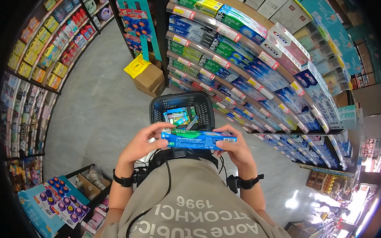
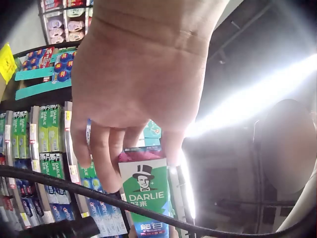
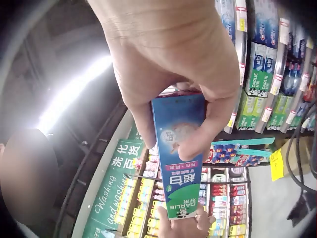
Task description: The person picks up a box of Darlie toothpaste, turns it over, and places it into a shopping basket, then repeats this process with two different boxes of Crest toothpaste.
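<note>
A long blue and green Darlie toothpaste box [image 1: 194,139] is held level in front of the body, its printed text side facing up in the head view. My left hand [image 1: 145,141] pinches one end between thumb and fingers. At the other end, by the barcode, my right hand [image 1: 235,148] grips it the same way. In the left wrist view, the left hand [image 2: 143,84] is at the end of the toothpaste box [image 2: 143,191] with the top-hat logo. The right wrist view shows the right hand [image 3: 173,54] around the blue end of the toothpaste box [image 3: 181,158].
Just beyond the box stands a black basket [image 1: 211,115] with several small packages inside. Shelves of toothpaste [image 1: 239,57] rise at the right. A cardboard box [image 1: 150,80] with a yellow bag [image 1: 136,66] sits on the floor; more stocked shelves [image 1: 46,42] line the left.
</note>
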`<state>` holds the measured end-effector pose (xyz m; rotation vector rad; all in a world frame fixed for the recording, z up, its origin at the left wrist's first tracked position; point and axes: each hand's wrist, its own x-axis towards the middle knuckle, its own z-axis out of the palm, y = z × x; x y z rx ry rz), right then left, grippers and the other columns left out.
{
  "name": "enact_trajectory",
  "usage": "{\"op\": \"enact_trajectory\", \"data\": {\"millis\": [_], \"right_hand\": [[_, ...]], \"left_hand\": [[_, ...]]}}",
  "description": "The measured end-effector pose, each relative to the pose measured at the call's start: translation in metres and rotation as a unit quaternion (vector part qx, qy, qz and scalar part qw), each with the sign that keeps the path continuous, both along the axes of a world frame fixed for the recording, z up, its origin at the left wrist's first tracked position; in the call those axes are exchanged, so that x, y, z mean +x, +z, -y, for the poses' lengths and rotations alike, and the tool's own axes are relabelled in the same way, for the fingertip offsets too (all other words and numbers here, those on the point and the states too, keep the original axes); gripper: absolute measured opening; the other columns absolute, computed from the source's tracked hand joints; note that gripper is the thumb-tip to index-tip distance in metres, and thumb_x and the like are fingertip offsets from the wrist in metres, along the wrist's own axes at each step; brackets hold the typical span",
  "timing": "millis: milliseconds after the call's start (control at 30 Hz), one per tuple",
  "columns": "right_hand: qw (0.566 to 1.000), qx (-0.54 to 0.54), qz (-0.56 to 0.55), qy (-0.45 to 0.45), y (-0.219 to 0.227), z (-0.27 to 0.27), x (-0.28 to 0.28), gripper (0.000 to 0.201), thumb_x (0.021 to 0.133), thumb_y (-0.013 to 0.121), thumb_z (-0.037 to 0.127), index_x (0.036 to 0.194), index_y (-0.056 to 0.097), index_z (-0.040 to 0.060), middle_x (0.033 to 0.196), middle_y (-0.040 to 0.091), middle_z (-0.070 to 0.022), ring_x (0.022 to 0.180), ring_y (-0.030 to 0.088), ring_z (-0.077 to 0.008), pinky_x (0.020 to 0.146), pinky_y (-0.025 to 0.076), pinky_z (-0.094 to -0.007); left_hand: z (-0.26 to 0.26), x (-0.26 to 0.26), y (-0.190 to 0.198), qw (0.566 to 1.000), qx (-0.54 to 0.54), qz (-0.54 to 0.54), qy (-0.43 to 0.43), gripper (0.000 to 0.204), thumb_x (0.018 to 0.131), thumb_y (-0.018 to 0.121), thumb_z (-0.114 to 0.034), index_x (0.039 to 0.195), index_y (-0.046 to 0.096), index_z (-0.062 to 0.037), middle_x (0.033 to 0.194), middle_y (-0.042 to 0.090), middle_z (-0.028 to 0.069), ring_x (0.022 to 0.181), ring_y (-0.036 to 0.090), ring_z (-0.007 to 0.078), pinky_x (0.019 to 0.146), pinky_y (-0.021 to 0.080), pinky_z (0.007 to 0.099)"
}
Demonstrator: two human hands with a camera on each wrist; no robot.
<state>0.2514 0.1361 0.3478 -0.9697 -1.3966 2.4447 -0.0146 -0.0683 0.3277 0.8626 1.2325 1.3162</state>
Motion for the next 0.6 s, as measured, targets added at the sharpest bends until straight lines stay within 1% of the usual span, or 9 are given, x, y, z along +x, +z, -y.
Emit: {"op": "enact_trajectory", "data": {"millis": [67,133,233,333,400,433,500,533,600], "right_hand": [[1.000,-0.006,-0.005,0.006,0.000,0.002,0.000,0.043,0.087,0.081,0.014,0.123,0.062,0.0025,0.101,0.071,-0.0119,0.076,0.072,-0.0188,0.061,0.061,-0.0288],[1.000,-0.013,-0.023,0.016,0.000,0.004,-0.002,0.043,0.090,0.079,0.018,0.126,0.061,0.0026,0.104,0.071,-0.0121,0.078,0.072,-0.0189,0.063,0.061,-0.0288],[0.999,-0.010,-0.038,0.018,-0.005,0.004,-0.003,0.057,0.089,0.079,0.031,0.134,0.058,0.0022,0.111,0.072,-0.0150,0.078,0.072,-0.0202,0.064,0.062,-0.0295],[0.998,-0.008,-0.059,0.033,0.000,0.001,-0.009,0.047,0.094,0.075,0.024,0.134,0.058,0.0033,0.120,0.068,-0.0109,0.086,0.071,-0.0187,0.070,0.062,-0.0293],[0.998,-0.005,-0.051,0.045,-0.002,-0.002,-0.010,0.050,0.093,0.075,0.023,0.137,0.057,0.0042,0.128,0.066,-0.0111,0.088,0.071,-0.0189,0.071,0.061,-0.0296],[0.998,-0.002,-0.046,0.049,-0.002,-0.003,-0.010,0.052,0.093,0.075,0.022,0.138,0.056,0.0047,0.132,0.064,-0.0113,0.089,0.071,-0.0190,0.071,0.061,-0.0297],[0.998,-0.002,-0.053,0.034,-0.002,-0.004,-0.012,0.056,0.092,0.077,0.021,0.141,0.055,0.0060,0.138,0.061,-0.0116,0.089,0.071,-0.0189,0.072,0.061,-0.0297],[0.998,-0.002,-0.056,0.026,-0.002,-0.004,-0.012,0.058,0.091,0.077,0.020,0.143,0.054,0.0066,0.140,0.059,-0.0118,0.089,0.071,-0.0189,0.072,0.061,-0.0296],[0.998,-0.008,-0.062,0.019,-0.003,-0.006,-0.012,0.061,0.089,0.078,0.014,0.144,0.053,0.0073,0.144,0.056,-0.0116,0.089,0.071,-0.0186,0.072,0.061,-0.0295]], "left_hand": [[0.000,0.000,-0.005,0.998,-0.023,0.051,0.026,0.050,0.097,0.070,-0.028,0.137,0.060,0.0004,0.117,0.067,0.0060,0.096,0.065,0.0125,0.085,0.054,0.0286],[-0.001,-0.004,-0.005,0.998,-0.023,0.040,0.036,0.048,0.098,0.069,-0.028,0.135,0.060,0.0011,0.111,0.068,0.0059,0.090,0.065,0.0127,0.081,0.054,0.0286],[0.000,-0.004,-0.004,0.998,-0.026,0.025,0.056,0.044,0.100,0.066,-0.027,0.133,0.061,0.0015,0.105,0.068,0.0061,0.083,0.064,0.0129,0.078,0.053,0.0285],[0.002,-0.002,-0.005,0.997,-0.025,0.008,0.075,0.043,0.101,0.064,-0.029,0.131,0.062,0.0017,0.103,0.068,0.0059,0.080,0.064,0.0132,0.076,0.052,0.0278],[0.003,0.000,-0.007,0.996,-0.035,0.004,0.081,0.043,0.101,0.064,-0.031,0.130,0.062,0.0014,0.102,0.068,0.0058,0.079,0.064,0.0135,0.076,0.052,0.0275],[0.002,0.000,-0.008,0.996,-0.035,0.011,0.082,0.041,0.102,0.064,-0.028,0.130,0.063,0.0014,0.102,0.068,0.0062,0.079,0.064,0.0132,0.075,0.052,0.0275],[0.000,0.000,-0.010,0.996,-0.034,0.024,0.085,0.036,0.104,0.063,-0.024,0.129,0.063,0.0014,0.101,0.069,0.0070,0.078,0.064,0.0128,0.074,0.053,0.0275],[0.000,0.000,-0.010,0.996,-0.036,0.028,0.080,0.037,0.104,0.063,-0.023,0.131,0.062,0.0012,0.102,0.069,0.0071,0.080,0.064,0.0128,0.074,0.053,0.0276],[-0.003,-0.001,-0.009,0.996,-0.042,0.036,0.070,0.038,0.104,0.063,-0.023,0.134,0.059,0.0009,0.104,0.068,0.0073,0.082,0.065,0.0129,0.073,0.053,0.0276]]}}
